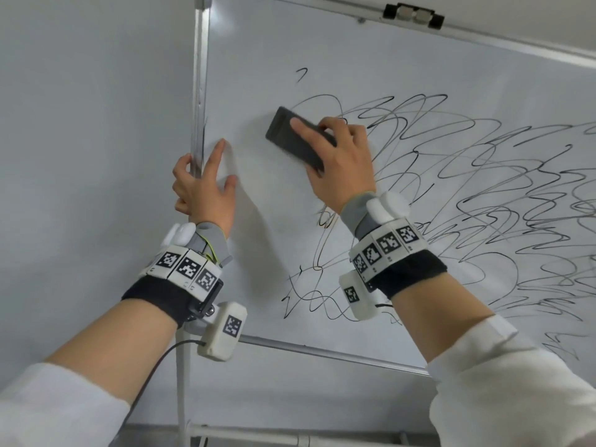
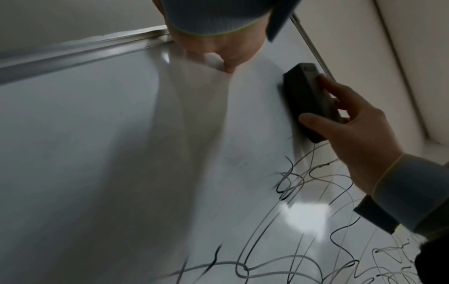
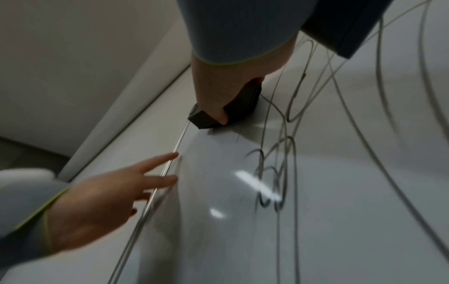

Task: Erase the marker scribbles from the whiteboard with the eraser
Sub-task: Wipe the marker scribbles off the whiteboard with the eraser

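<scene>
A whiteboard carries dense black marker scribbles over its middle and right; its left strip is wiped bare. My right hand grips a dark grey eraser and presses it flat on the board at the scribbles' upper left edge. The left wrist view shows that eraser held between thumb and fingers of the right hand. My left hand grips the board's left metal frame, index finger and thumb on the board's face, the other fingers curled behind.
A small stray mark sits above the scribbles. A black clip hangs on the top frame. The bottom rail and a white stand pole run below my arms. A plain wall lies left of the board.
</scene>
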Available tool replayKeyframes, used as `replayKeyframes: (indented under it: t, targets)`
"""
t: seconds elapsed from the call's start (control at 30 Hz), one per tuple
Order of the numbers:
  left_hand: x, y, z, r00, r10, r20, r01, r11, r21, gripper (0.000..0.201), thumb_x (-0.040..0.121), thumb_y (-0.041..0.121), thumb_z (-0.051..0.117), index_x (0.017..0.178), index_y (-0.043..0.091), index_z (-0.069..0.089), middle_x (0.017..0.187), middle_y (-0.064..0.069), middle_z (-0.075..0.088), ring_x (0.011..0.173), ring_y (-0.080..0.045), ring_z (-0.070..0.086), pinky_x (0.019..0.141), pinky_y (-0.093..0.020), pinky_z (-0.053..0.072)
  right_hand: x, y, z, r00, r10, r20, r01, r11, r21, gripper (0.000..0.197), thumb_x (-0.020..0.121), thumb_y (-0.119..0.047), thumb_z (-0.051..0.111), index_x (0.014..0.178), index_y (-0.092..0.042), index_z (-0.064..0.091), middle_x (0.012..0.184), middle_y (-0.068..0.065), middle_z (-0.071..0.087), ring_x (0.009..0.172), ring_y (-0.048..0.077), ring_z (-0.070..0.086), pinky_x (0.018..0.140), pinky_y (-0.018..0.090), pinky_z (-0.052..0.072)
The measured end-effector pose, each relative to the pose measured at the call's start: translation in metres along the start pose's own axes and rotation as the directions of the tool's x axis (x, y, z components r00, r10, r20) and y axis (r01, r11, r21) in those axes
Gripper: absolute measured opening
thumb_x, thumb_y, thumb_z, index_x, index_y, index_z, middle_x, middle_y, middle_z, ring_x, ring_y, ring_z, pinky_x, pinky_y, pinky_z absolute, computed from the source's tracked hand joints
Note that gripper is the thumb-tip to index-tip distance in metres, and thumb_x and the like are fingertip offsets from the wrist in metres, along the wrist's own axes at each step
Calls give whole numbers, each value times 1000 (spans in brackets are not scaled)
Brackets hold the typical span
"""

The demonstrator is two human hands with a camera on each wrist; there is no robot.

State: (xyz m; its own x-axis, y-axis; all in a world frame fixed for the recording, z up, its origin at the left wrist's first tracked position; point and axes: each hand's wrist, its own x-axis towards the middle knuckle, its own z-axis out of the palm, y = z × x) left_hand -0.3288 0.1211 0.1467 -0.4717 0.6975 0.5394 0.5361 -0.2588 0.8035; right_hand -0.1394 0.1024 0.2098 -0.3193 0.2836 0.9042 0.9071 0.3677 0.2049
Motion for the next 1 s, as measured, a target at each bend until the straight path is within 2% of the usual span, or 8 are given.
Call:
replayKeyframes:
  t: [0.07,0.27,0.4,0.6,0.67,0.77,0.83,1.0]
  targets:
    - [-1,1,-1,1000,-15,-3,15,1000,-5,56,85,22,62,126,55,42,142,-1,23,123,-25,31,104,-44,19,4,-2,-1,998,48,-29,-48,999,2,59,72,-16,68,129,-26,56,114,11,58,89,35,49,79,33,42]
    - [2,2,-2,998,-65,-20,64,997,-42,51,85,32,60,125,57,42,138,-1,25,121,-27,31,104,-44,19,-17,-13,7,992,-90,83,88,996,20,59,71,-15,67,128,-28,56,114,10,57,88,34,48,73,40,48]
    - [1,8,-2,997,-77,-28,77,997,-30,55,86,34,59,130,57,36,135,-5,27,119,-29,32,104,-46,20,15,-3,-4,999,-37,4,37,999,-11,60,70,-16,68,128,-25,57,112,12,58,86,36,50,77,38,45]
    - [4,8,-4,997,-79,-18,79,997,-25,57,85,39,58,131,59,30,133,-4,27,115,-29,32,102,-45,21,54,8,-14,978,148,-149,-155,987,-36,59,73,-15,67,131,-21,55,109,15,56,83,35,48,75,35,44]
    - [6,7,-4,996,-82,-31,82,997,-10,57,85,39,58,131,58,30,132,-5,27,114,-30,32,101,-46,22,52,2,-10,981,123,-149,-129,991,-27,59,73,-15,67,131,-20,55,110,16,56,82,36,48,76,36,44]
    - [8,5,-5,995,-93,-45,94,996,3,56,84,40,59,130,58,33,132,-6,27,113,-31,32,101,-47,23,42,-8,-4,997,-12,-73,11,1000,-14,60,71,-14,65,130,-21,55,113,14,56,83,35,47,76,36,45]
    - [8,6,-4,995,-96,-41,96,995,1,55,84,40,59,130,58,34,132,-5,27,114,-30,32,101,-47,23,38,-8,-4,998,-50,-47,49,999,-16,60,71,-15,64,129,-21,56,112,13,57,82,34,48,73,36,46]
    - [4,9,0,996,-83,-29,83,997,1,55,84,39,59,130,57,35,132,-6,28,114,-31,32,101,-47,23,45,10,-18,986,118,-121,-122,992,-23,60,73,-15,67,132,-21,54,111,15,56,84,36,48,73,38,46]
